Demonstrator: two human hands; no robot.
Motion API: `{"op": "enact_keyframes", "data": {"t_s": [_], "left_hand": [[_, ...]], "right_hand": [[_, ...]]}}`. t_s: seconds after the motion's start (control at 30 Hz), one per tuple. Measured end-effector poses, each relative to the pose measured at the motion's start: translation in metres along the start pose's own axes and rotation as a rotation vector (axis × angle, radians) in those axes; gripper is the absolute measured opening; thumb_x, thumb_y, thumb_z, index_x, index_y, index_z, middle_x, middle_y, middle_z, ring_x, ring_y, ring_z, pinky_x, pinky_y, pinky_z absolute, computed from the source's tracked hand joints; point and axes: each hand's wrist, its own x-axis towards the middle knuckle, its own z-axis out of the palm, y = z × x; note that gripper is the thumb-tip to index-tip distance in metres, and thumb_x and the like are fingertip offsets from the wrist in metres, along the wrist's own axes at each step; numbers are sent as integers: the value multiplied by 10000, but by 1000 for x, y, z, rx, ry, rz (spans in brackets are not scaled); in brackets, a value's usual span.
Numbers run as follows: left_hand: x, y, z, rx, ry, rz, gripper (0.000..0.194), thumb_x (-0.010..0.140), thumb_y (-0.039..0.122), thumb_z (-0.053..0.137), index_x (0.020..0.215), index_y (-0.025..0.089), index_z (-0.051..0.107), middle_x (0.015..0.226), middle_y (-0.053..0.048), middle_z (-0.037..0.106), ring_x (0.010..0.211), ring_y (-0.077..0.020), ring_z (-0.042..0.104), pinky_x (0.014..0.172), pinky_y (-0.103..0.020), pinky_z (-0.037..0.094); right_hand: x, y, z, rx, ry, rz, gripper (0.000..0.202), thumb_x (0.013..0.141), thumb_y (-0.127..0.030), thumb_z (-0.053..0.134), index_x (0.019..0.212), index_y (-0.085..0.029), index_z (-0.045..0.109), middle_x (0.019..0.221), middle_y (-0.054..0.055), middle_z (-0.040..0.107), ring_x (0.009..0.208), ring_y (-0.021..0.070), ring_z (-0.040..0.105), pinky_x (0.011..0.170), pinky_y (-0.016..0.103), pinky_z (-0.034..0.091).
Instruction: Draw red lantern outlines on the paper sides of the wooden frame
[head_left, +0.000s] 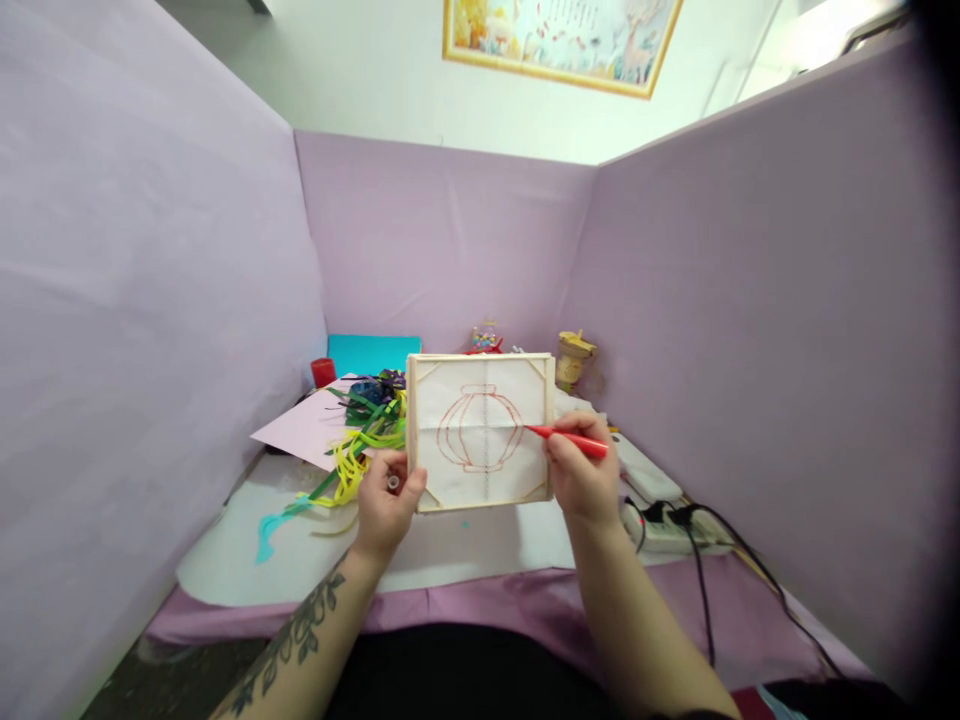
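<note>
Forearms (315, 622) flank the frame (412, 410), left hand (387, 497) gripping its corner, right hand (585, 468) pinching a pen (577, 440), lantern drawing (480, 430) outlined, seemingly still uncoloured.

Far left, a blue board (375, 354) sits near a pink sheet (296, 432) and coloured strips (349, 470). Far right stands a yellowish container (573, 362), perhaps a cup; nearer lies a power strip (660, 541) with black cables (705, 600). A framed picture (562, 40) hangs above.
</note>
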Motion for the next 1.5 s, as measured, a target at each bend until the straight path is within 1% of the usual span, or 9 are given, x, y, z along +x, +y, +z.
{"op": "enact_keyframes", "data": {"t_s": [0.07, 0.13, 0.3, 0.4, 0.63, 0.87, 1.07, 1.3, 1.5], "left_hand": [[-1, -2, 0, -5, -4, 11, 215, 753, 376, 638, 818, 194, 545, 610, 53, 515, 504, -95, 464, 484, -212, 395], [-1, -3, -1, -5, -12, 17, 206, 760, 373, 634, 813, 196, 542, 628, 48, 519, 524, -96, 467, 497, -213, 398], [-1, -2, -1, 4, -11, 7, 215, 754, 384, 633, 791, 199, 530, 624, 50, 505, 523, -95, 458, 499, -214, 388], [-1, -2, -1, 2, -12, -2, 217, 756, 384, 635, 795, 197, 532, 614, 54, 498, 514, -93, 458, 493, -212, 382], [-2, -4, 0, -10, -10, -28, 227, 752, 395, 636, 805, 200, 532, 608, 58, 501, 507, -92, 461, 496, -213, 382], [-1, -3, 0, -8, -3, -9, 214, 749, 381, 638, 794, 199, 535, 613, 56, 495, 518, -96, 461, 502, -216, 380], [-1, -2, 0, -12, -13, -17, 212, 752, 379, 637, 799, 200, 533, 613, 56, 496, 512, -95, 462, 494, -215, 377], [-1, -1, 0, -18, -13, -16, 219, 755, 384, 637, 795, 200, 525, 609, 57, 499, 506, -92, 459, 486, -212, 368], [-2, 0, 0, -22, -7, -30, 223, 751, 388, 635, 804, 199, 530, 594, 62, 492, 488, -88, 453, 475, -209, 365]], "right_hand": [[6, -2, 7, -228, -4, -108, 126, 721, -240, 703, 805, -211, 613, 724, -7, 601, 635, 122, 555, 581, 248, 444], [14, -4, 11, -350, -74, -193, 97, 742, -244, 701, 820, -219, 650, 763, 8, 642, 686, 144, 590, 627, 270, 477], [31, -6, 16, -455, -240, -361, 89, 789, -249, 641, 865, -225, 680, 810, 35, 693, 733, 183, 637, 694, 323, 525], [33, -3, 18, -510, -268, -413, 96, 801, -239, 621, 877, -229, 679, 820, 33, 701, 745, 182, 649, 710, 317, 529], [31, 2, 20, -578, -244, -423, 108, 800, -244, 625, 886, -231, 690, 840, 35, 712, 766, 182, 661, 726, 309, 531], [32, 3, 21, -602, -252, -427, 111, 810, -267, 621, 889, -234, 693, 851, 36, 716, 779, 185, 666, 732, 311, 532], [32, 2, 22, -601, -265, -443, 112, 815, -245, 623, 905, -238, 688, 863, 29, 718, 784, 177, 670, 736, 295, 531], [31, 1, 21, -605, -221, -426, 90, 803, -243, 628, 867, -231, 691, 831, 30, 714, 759, 180, 664, 726, 304, 532], [32, 1, 22, -607, -256, -437, 107, 802, -226, 624, 884, -230, 692, 847, 28, 717, 771, 175, 668, 734, 293, 527]]}}
